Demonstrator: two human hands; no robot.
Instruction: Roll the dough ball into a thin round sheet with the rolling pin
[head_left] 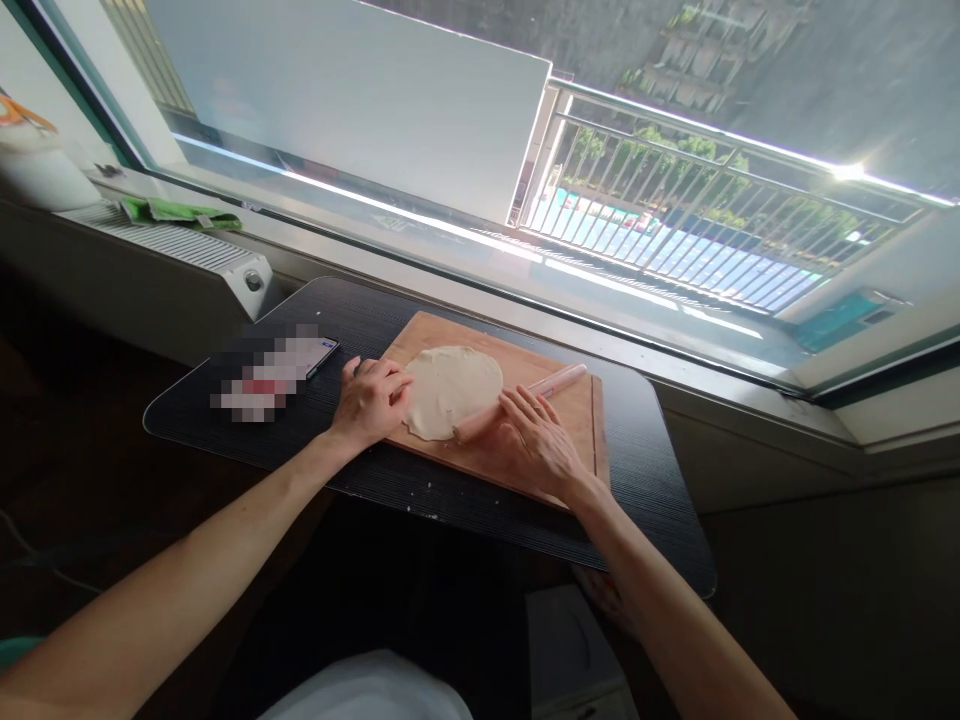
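A flat round sheet of pale dough (452,388) lies on a wooden cutting board (577,420). My left hand (370,400) rests at the dough's left edge, with its fingertips pinching that edge. My right hand (541,446) lies flat with fingers stretched out on a thin pink rolling pin (525,398). The pin lies slantwise across the dough's right side.
The board sits on a dark ribbed table (660,470) below a wide window. A phone (300,362) lies on the table to the left. A white radiator (187,250) with a green cloth (180,212) stands at the far left.
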